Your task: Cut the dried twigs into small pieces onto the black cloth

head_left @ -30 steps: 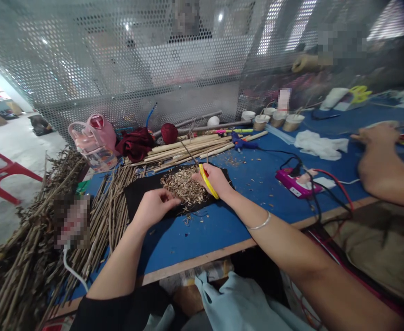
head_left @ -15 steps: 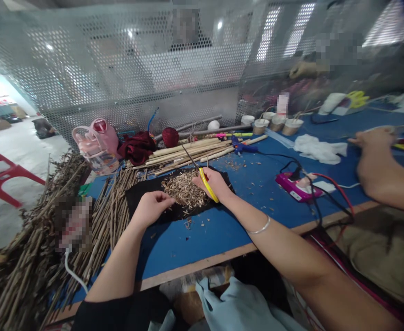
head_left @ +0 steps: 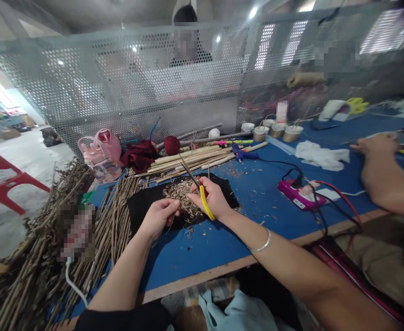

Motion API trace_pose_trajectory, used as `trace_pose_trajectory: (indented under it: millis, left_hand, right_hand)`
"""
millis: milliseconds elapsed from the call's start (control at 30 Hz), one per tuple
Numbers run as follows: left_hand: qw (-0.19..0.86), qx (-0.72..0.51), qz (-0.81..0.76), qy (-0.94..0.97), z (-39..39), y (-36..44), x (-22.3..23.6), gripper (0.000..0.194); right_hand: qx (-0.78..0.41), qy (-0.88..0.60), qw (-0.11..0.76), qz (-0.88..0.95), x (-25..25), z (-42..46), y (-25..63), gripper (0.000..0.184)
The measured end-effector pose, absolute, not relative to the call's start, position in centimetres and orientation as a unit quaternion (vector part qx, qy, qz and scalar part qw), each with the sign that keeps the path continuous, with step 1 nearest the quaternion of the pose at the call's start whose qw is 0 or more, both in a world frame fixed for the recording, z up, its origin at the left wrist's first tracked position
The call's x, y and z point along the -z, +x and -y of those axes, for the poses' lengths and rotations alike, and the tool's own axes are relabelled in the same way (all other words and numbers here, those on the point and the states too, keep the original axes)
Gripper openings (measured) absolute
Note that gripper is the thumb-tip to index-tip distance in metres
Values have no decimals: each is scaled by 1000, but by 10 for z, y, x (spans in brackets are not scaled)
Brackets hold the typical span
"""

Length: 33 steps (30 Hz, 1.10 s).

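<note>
My right hand is wrapped round a pair of scissors with a yellow handle; the dark blades point up and away to the left. Close beside it, my left hand is closed in a pinch, thumb against fingers, at the near left edge of a pile of dry, chopped plant bits. A thin strand shows under the left fingers, but what they pinch is too small to name. The pile lies on a black cloth spread on the blue tabletop.
Dry stalks lie at the left, and pale sticks behind the pile. A blue glue gun, a purple power strip, paper cups and a white cloth are to the right. Another person's arm rests at the far right.
My left hand has gone from loosely curled fingers at the pile's edge to a pinch. My right hand keeps the scissors and has turned slightly. The view has tilted up.
</note>
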<state>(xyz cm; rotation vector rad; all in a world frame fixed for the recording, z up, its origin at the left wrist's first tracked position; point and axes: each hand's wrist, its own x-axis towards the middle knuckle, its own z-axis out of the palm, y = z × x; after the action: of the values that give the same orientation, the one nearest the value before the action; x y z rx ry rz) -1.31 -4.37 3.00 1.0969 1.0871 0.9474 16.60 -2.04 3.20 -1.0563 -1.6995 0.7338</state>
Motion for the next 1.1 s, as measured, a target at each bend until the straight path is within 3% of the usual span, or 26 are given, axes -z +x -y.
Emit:
trace_pose_trajectory:
  millis: [200, 433, 700, 1100]
  left_hand:
    - [594, -361, -495, 521, 46, -11, -28, 39]
    - [494, -386, -535, 567, 46, -8, -26, 36]
    - [460, -445, -538, 548, 46, -5, -27, 31]
    - [553, -493, -479, 472, 48, -3, -30, 33]
  right_hand:
    - [-302, -415, 549, 660, -37, 24, 166, 20]
    - [-453, -369, 489, 648, -41, 25, 164, 19]
    - [-446, -369, 459, 674, -35, 23, 159, 16]
    - [-484, -333, 449, 673, -18, 30, 142, 16]
